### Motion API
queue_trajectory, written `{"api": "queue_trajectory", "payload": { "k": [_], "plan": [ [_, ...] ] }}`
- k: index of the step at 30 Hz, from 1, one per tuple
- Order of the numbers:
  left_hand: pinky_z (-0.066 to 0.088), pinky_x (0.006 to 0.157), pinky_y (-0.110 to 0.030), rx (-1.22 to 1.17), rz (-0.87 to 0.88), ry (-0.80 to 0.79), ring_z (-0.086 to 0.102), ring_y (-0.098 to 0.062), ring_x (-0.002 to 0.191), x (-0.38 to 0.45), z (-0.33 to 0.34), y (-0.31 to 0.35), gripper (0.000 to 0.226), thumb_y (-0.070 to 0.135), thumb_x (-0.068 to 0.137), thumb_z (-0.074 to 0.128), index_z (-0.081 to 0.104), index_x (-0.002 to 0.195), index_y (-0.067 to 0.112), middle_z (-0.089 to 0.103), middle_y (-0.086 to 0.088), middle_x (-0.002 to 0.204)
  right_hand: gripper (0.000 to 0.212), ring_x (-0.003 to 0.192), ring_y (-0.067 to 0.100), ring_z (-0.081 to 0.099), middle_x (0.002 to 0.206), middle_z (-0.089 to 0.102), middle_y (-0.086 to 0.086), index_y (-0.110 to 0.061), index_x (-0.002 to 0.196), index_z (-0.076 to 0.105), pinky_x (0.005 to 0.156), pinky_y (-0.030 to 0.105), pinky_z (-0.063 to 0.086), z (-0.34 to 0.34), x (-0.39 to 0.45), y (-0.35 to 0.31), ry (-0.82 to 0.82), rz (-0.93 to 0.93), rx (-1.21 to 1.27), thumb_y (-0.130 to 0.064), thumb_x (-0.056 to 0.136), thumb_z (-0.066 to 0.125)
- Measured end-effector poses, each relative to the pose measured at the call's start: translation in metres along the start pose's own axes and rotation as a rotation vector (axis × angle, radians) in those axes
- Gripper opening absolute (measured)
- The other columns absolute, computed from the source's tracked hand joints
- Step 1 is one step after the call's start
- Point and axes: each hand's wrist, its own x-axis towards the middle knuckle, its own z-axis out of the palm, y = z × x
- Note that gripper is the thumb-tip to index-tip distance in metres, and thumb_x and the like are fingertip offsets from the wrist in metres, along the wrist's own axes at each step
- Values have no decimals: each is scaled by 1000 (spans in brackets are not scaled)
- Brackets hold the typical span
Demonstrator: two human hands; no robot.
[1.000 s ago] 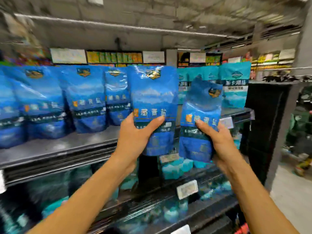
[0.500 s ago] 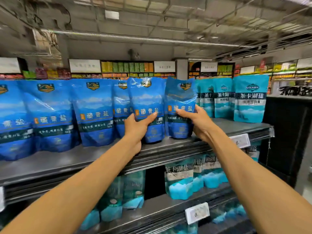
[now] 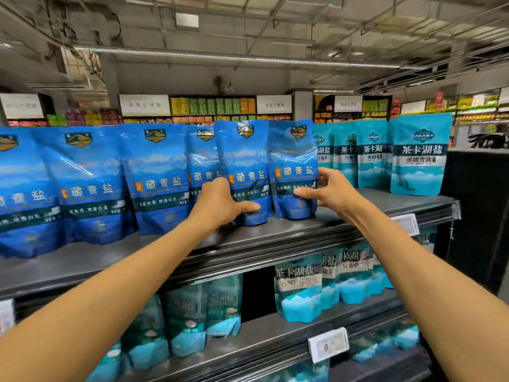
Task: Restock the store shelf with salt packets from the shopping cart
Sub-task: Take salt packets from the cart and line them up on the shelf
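Two dark blue salt packets stand upright on the top shelf (image 3: 303, 230). My left hand (image 3: 220, 205) grips the lower part of the left packet (image 3: 243, 164), thumb across its front. My right hand (image 3: 327, 193) holds the right packet (image 3: 293, 161) by its right edge, thumb on the front. Both packets rest on the shelf board at the right end of a row of several identical blue packets (image 3: 157, 175). The shopping cart is out of view.
Teal salt packets (image 3: 418, 155) stand to the right on the same shelf. More teal packets (image 3: 298, 293) fill the lower shelf, with a white price tag (image 3: 327, 344) on its edge. A dark shelf end panel (image 3: 479, 216) is at the right.
Both hands carried the packets up and forward from in front of the shelf onto the top shelf board. The packets now stand upright side by side in the row.
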Motion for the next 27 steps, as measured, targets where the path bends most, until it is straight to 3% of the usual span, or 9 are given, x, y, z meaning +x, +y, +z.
{"api": "queue_trajectory", "payload": {
  "k": [2,3,7,11,14,19,22,24,27],
  "plan": [
    [32,45,-29,119,24,-8,50,-17,51,3,-1,0,65,62,64,79,36,62,14,49,-2,50,43,87,4,68,101,72,-5,-10,114,65,62,14,53,6,6,3,32,-23,-24,-15,76,84],
    [36,48,-30,171,27,-12,54,-22,57,4,-2,1,64,64,65,77,37,63,14,51,-3,53,44,86,2,67,100,70,-8,-11,113,63,63,14,52,8,9,5,51,-27,-33,-16,75,85],
    [53,65,-39,443,48,-18,64,-29,79,9,-5,8,67,76,68,64,41,75,13,56,-4,68,53,106,15,59,113,67,-1,-11,116,58,94,32,49,16,23,12,123,-25,-120,-23,73,87],
    [52,65,-40,554,18,-61,64,-28,85,10,-8,11,72,78,70,59,48,94,11,61,-7,80,52,105,16,58,111,66,-3,-16,115,58,91,32,47,21,29,17,143,-38,-151,-28,73,86],
    [50,65,-39,610,-3,-46,61,-29,80,9,-7,11,72,81,70,55,48,84,11,55,-5,76,55,99,22,59,102,65,-2,-18,119,58,84,38,52,20,29,17,120,-22,-209,-35,74,85],
    [36,53,-30,625,59,12,53,-24,64,3,-4,4,70,84,72,45,45,65,14,50,0,63,73,73,8,55,84,57,-8,-12,123,53,58,17,42,19,21,14,72,80,-248,-45,68,87],
    [24,45,-24,661,144,184,45,-20,51,-8,-6,3,69,80,82,38,41,60,15,46,1,56,93,95,16,58,102,56,0,-9,135,40,75,26,45,10,12,12,88,107,-255,-53,66,84],
    [24,46,-24,586,161,310,49,-23,53,-14,-8,6,62,72,91,38,43,61,17,47,1,57,97,106,20,56,110,54,2,-12,140,34,86,32,45,3,1,9,115,112,-255,-56,68,82],
    [36,53,-29,200,140,399,57,-23,66,-24,-9,19,43,60,92,45,53,71,24,58,7,65,78,103,16,59,113,58,2,-15,132,46,89,35,49,-7,-24,2,234,66,-222,-59,75,76]
  ]
}}
